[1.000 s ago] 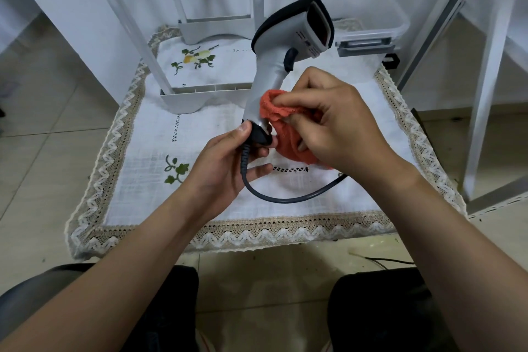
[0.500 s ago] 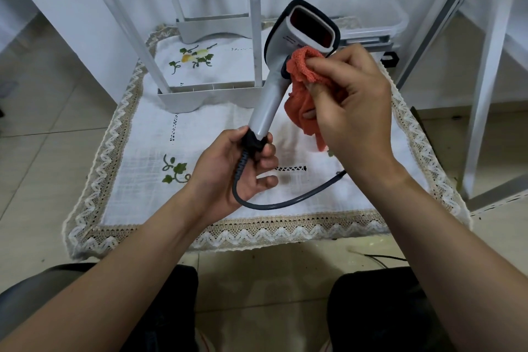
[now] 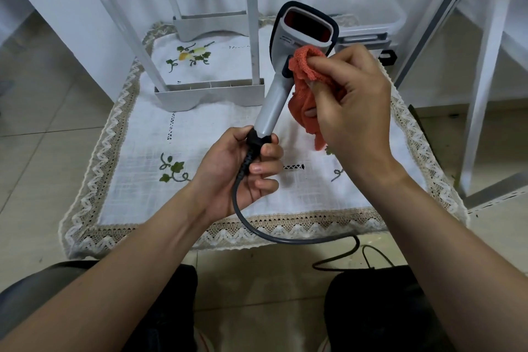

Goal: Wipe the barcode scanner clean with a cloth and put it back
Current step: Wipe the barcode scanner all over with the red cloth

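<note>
A grey barcode scanner [image 3: 274, 94] with a black-rimmed head and dark red window stands tilted above the table, its window facing me. My left hand [image 3: 243, 168] grips the black base of its handle, where the dark cable [image 3: 257, 226] comes out. My right hand [image 3: 351, 103] pinches an orange cloth [image 3: 305, 66] and presses it against the scanner just under the head, over the trigger area. The rest of the cloth hangs below my fingers.
A white embroidered tablecloth [image 3: 200, 137] with a lace border covers the low table. A white plastic rack [image 3: 208, 94] stands at the back, a clear lidded bin [image 3: 368, 23] behind the scanner. A white frame leg [image 3: 483, 94] is at right. The cable loops over the table's front edge to the floor.
The cloth went from the scanner's lower handle up to just under the head. The scanner turned so its window faces me, and the cable loop sank lower.
</note>
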Demonstrator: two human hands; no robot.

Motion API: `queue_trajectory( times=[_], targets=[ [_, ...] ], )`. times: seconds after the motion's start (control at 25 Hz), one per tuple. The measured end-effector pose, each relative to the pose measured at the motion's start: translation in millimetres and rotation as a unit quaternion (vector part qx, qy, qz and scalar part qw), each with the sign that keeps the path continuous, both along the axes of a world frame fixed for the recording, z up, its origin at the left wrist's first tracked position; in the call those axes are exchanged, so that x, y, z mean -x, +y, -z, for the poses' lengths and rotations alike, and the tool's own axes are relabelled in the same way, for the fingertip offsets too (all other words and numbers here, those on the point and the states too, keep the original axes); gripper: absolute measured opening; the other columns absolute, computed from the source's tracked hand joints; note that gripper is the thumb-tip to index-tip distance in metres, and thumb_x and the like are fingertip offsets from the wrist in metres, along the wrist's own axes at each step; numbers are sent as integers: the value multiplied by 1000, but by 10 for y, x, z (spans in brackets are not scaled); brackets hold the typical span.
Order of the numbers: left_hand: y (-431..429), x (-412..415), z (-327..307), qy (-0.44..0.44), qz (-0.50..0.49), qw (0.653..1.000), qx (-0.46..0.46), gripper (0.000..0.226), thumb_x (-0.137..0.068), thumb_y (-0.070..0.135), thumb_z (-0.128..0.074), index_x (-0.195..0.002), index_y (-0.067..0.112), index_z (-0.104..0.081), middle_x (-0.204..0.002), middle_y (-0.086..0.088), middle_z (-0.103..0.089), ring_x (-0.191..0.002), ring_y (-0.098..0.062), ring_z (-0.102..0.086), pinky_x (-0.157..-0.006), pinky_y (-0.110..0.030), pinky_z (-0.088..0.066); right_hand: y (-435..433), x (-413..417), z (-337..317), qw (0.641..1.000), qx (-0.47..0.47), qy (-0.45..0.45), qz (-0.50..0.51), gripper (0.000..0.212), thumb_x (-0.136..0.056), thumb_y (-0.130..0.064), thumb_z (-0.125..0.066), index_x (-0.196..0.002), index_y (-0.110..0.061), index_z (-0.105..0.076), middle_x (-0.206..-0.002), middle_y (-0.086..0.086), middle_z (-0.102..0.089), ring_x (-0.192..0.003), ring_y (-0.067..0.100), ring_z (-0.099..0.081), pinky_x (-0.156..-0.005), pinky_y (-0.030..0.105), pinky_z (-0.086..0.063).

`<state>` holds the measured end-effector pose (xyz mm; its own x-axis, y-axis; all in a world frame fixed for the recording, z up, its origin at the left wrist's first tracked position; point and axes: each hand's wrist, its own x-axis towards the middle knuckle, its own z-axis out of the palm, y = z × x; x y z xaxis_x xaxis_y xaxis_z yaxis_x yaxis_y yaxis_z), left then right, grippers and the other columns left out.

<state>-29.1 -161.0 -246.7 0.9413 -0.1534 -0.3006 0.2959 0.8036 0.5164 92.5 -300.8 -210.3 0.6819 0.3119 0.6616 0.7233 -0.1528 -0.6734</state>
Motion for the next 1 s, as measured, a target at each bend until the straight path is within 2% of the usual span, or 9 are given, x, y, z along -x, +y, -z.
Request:
queue_trajectory(
  times=[0.12, 0.28, 0.44, 0.56, 0.64, 0.72, 0.88, 1.0],
  targets=[
    [9, -4, 28, -12, 14, 999, 26, 24, -89, 33, -46, -92, 13, -57, -70, 7, -50, -49, -5, -42, -50, -21, -31, -4, 3, 2, 999, 26, -16, -39, 22, -92, 0, -66, -109, -8, -78, -93, 12, -60, -77, 12, -62, -63, 31, -56],
    [20, -5, 43, -26, 27, 999, 31, 22, -87, 33, -49, -92, 13, -58, -71, 8, -50, -51, -5, -42, -53, -21, -31, -40, -71, -25, 1000, 6, -26, 2, 22, -91, -1, -67, -108, -10, -79, -92, 4, -59, -83, -6, -56, -71, 14, -49],
    [35, -11, 52, -24, 24, 999, 36, 24, -88, 33, -47, -92, 13, -58, -72, 7, -50, -53, -6, -42, -54, -22, -32, -16, -28, 3, 997, 48, -28, -56, 20, -93, -1, -66, -107, -9, -79, -92, 10, -60, -76, 11, -61, -62, 26, -54],
    [43, -19, 42, -20, 18, 999, 21, 26, -89, 34, -44, -91, 12, -58, -72, 6, -49, -53, -6, -40, -54, -22, -32, -13, -51, -23, 999, 28, -23, -31, 21, -93, -3, -66, -108, -10, -79, -93, 9, -61, -80, 11, -61, -67, 29, -55],
    [15, -34, 32, -19, 18, 999, 27, 26, -90, 34, -43, -92, 12, -57, -71, 6, -49, -52, -7, -40, -54, -23, -33, -15, -54, -22, 999, 33, -18, -35, 21, -94, -3, -66, -108, -10, -79, -93, 9, -60, -76, 11, -61, -61, 25, -55],
    [2, -56, 30, -21, 11, 999, 49, 27, -92, 34, -42, -92, 11, -56, -71, 5, -50, -51, -7, -41, -54, -23, -36, -19, -30, -17, 996, 59, -17, -58, 19, -95, -4, -66, -107, -11, -79, -92, 6, -57, -69, 8, -60, -53, 13, -49],
    [7, -67, -1, -23, 2, 999, 32, 28, -94, 35, -42, -93, 11, -57, -72, 6, -51, -49, -6, -39, -55, -23, -35, -35, -45, -19, 999, 39, -17, -31, 20, -92, -2, -67, -106, -10, -79, -92, 7, -60, -78, 6, -58, -64, 12, -48],
    [16, -48, -3, -14, -12, 999, 30, 27, -94, 34, -43, -92, 11, -58, -72, 6, -51, -49, -6, -38, -55, -23, -33, -12, -15, 1, 995, 70, -30, -60, 18, -92, -3, -68, -104, -9, -80, -89, 6, -58, -71, 0, -56, -61, 6, -43]
  ],
)
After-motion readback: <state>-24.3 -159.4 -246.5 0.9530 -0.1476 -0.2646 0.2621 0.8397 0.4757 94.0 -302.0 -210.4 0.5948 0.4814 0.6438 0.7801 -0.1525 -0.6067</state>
